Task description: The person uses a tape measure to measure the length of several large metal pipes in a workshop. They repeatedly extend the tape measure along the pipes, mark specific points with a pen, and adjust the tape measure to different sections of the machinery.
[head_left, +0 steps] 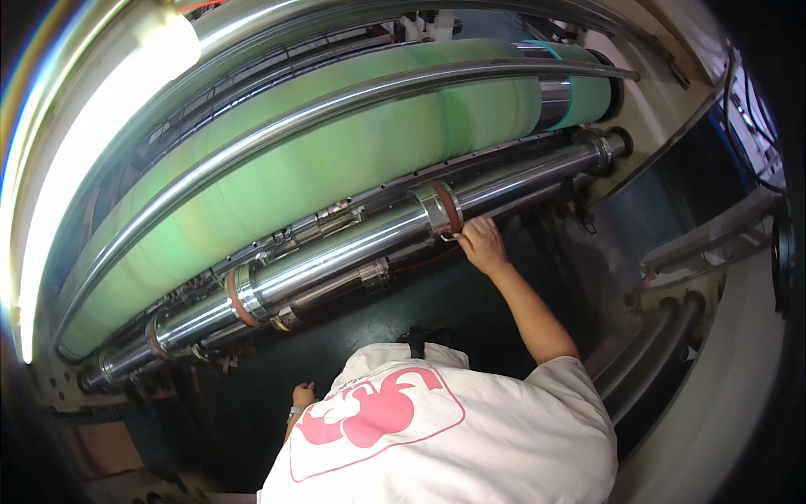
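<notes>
My right hand point(483, 243) reaches up to a long chrome roller point(357, 239) and pinches a thin, bent, shiny metal rod point(451, 238) that looks like a hex key. Its tip meets the lower edge of a metal collar point(431, 210) with a red-brown band point(451, 207) round it. Whether the tip sits in a hole cannot be made out. Lower down on the left, my left hand point(304, 394) hangs beside my white shirt with its fingers curled. Anything in it is hidden. A watch or bracelet point(295, 411) is on that wrist.
Behind the roller lies a wide green roll point(361, 151), crossed by a curved-looking chrome bar point(277, 126). More banded collars point(243, 296) sit along the roller to the left. A bright tube lamp point(92, 118) glares at upper left. Dark cylinders point(651, 357) stand at right by the machine frame.
</notes>
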Motion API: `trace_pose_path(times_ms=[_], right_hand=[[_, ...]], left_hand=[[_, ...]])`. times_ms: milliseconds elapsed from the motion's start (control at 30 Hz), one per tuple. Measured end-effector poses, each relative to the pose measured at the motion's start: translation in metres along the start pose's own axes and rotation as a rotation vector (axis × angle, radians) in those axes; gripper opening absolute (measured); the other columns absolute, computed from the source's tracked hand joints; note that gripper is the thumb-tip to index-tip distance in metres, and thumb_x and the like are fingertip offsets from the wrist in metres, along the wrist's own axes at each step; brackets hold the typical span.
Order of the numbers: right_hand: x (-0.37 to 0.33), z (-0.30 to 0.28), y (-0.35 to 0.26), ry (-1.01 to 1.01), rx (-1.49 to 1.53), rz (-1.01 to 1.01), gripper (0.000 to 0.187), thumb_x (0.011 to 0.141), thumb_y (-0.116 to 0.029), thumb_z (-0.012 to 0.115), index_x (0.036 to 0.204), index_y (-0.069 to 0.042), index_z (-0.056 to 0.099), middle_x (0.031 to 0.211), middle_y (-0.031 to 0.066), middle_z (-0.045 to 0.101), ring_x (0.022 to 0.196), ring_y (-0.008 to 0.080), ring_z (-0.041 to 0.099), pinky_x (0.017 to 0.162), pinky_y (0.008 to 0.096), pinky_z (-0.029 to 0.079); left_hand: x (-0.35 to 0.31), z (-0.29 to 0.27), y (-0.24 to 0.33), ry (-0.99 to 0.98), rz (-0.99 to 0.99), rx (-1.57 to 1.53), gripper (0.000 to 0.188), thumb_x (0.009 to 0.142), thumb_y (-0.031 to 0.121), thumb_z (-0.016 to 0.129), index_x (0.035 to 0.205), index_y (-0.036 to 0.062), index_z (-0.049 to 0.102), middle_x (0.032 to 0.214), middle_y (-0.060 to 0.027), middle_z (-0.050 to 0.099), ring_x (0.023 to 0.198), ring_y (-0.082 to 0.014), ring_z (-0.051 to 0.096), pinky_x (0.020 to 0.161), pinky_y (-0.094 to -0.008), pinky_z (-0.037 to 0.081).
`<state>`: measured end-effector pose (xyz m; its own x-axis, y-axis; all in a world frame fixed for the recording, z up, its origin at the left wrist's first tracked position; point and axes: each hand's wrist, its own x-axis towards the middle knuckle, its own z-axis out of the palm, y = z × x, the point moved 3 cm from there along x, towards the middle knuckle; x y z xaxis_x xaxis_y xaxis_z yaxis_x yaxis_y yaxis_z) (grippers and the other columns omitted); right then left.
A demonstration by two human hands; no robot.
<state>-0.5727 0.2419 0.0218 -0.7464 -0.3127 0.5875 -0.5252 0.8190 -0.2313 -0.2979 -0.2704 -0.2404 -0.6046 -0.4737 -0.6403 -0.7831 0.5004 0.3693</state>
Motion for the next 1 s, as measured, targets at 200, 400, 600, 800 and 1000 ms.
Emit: trace_pose_path(times_ms=[200,400,600,800,1000], right_hand=[[0.037,-0.029,-0.01,-0.125,0.021,-0.258,0.018,0.072,-0.014,0.06,0.065,-0.007,0.045,0.067,0.0079,0.044,0.069,0.0258,0.046,0.065,0.0364,0.035],[0.075,-0.012,0.006,0.157,0.131,-0.027,0.01,0.075,-0.013,0.06,0.077,-0.005,0.055,0.079,0.0103,0.049,0.078,0.0289,0.051,0.068,0.0396,0.04],[0.086,0.029,-0.003,0.192,0.257,0.132,0.012,0.076,-0.013,0.061,0.086,-0.007,0.063,0.086,0.0075,0.051,0.074,0.0259,0.055,0.061,0.0353,0.044],[0.091,0.048,-0.032,0.233,0.332,0.081,0.011,0.079,-0.015,0.057,0.08,-0.007,0.064,0.082,0.0078,0.052,0.074,0.0262,0.055,0.064,0.035,0.044],[0.099,0.078,-0.103,0.266,0.335,0.076,0.013,0.078,-0.016,0.058,0.077,-0.004,0.06,0.083,0.009,0.054,0.075,0.0282,0.054,0.062,0.0388,0.044]], left_hand=[[0.037,0.045,-0.095,-0.029,0.039,0.155,0.037,0.08,0.032,0.06,0.094,-0.0026,0.062,0.092,-0.0219,0.062,0.09,-0.0334,0.059,0.075,-0.0364,0.046],[0.017,0.069,-0.079,-0.001,0.076,0.047,0.035,0.08,0.03,0.059,0.088,-0.003,0.063,0.088,-0.0238,0.061,0.087,-0.0364,0.059,0.072,-0.039,0.046],[-0.021,0.05,-0.022,0.044,0.079,-0.049,0.031,0.08,0.028,0.058,0.081,-0.0025,0.063,0.082,-0.024,0.06,0.081,-0.0381,0.058,0.069,-0.0406,0.045],[-0.024,-0.007,0.059,0.067,0.345,-0.052,0.031,0.081,0.027,0.057,0.072,-0.0022,0.058,0.068,-0.0219,0.057,0.066,-0.0352,0.057,0.059,-0.0406,0.043],[-0.098,-0.073,0.263,-0.186,0.797,-0.196,0.024,0.085,0.022,0.057,0.074,0.0015,0.051,0.057,-0.0052,0.051,0.052,-0.011,0.048,0.048,-0.027,0.039]])
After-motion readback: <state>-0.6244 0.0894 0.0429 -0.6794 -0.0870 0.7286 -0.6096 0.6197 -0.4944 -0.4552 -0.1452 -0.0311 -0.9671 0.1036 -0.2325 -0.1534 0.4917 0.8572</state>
